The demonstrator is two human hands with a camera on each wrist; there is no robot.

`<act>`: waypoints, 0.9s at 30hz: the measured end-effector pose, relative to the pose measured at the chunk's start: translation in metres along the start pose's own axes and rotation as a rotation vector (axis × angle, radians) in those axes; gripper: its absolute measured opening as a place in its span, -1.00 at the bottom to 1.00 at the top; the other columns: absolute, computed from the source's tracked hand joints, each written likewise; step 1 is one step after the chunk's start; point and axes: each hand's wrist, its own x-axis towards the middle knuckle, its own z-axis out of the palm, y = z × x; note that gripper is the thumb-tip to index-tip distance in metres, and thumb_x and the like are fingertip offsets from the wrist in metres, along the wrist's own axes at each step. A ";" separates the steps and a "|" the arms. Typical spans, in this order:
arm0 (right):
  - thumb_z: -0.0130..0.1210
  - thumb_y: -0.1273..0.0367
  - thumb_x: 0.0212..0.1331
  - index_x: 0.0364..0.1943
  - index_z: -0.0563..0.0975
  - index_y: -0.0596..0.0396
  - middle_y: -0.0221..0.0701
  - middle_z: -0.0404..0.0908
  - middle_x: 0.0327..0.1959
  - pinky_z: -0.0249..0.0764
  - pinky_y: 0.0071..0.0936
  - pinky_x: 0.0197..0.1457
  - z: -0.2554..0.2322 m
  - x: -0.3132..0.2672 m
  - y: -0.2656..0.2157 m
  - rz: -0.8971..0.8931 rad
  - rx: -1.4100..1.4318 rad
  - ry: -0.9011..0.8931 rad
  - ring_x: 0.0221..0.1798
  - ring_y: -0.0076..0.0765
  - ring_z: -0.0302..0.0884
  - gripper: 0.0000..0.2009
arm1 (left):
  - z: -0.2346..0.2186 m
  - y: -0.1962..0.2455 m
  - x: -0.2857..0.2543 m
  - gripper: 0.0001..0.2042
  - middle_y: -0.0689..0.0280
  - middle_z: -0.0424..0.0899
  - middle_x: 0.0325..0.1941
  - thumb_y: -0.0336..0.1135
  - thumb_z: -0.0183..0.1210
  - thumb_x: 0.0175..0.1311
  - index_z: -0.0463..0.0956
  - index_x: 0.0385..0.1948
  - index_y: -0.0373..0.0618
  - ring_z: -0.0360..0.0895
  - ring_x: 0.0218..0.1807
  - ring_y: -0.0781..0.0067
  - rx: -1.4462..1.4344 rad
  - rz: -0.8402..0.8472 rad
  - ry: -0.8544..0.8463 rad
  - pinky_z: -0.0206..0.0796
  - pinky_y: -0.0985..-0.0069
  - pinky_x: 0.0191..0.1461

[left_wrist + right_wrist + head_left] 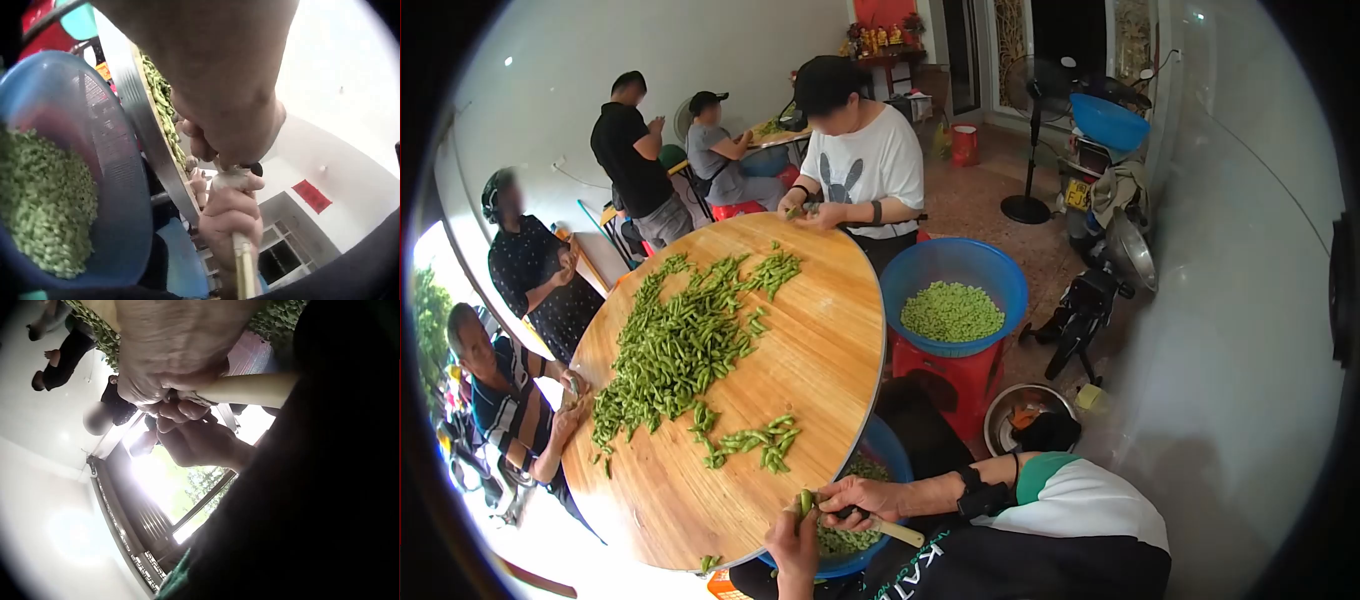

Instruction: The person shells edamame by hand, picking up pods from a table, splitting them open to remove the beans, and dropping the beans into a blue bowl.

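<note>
Pods [685, 335] lie on the table [825, 320], beans [952, 314] in basins [950, 260]

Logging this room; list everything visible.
Round wooden table: one, tan, centre.
Slender bean pods: many, green, on table.
Round plastic basins: three, blue, right, below table.
Shelled beans: many, pale green, in two basins.
Plastic stools: several, red, under basin, behind.
Metal bowl: one, silver, floor.
Pedestal fan: one, black, behind.
Motorbike: one, dark, right.
Other people: five, varied clothing, around room.
Slim handle: one, cream, lower centre.
Left hand: one, pinching pod.
Right hand: one, gripping handle.
</note>
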 end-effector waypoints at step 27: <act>0.16 0.41 0.12 0.09 0.36 0.32 -0.11 0.52 -0.14 0.46 -0.30 -0.06 -0.021 0.004 -0.003 -0.732 -1.535 0.172 -0.08 -0.05 0.54 -0.55 | 0.031 0.022 -0.018 -0.84 0.00 0.52 -0.55 -0.34 -0.01 0.35 0.49 -0.38 -0.19 0.50 -0.53 -0.02 -0.044 -0.077 0.046 0.32 0.28 -0.47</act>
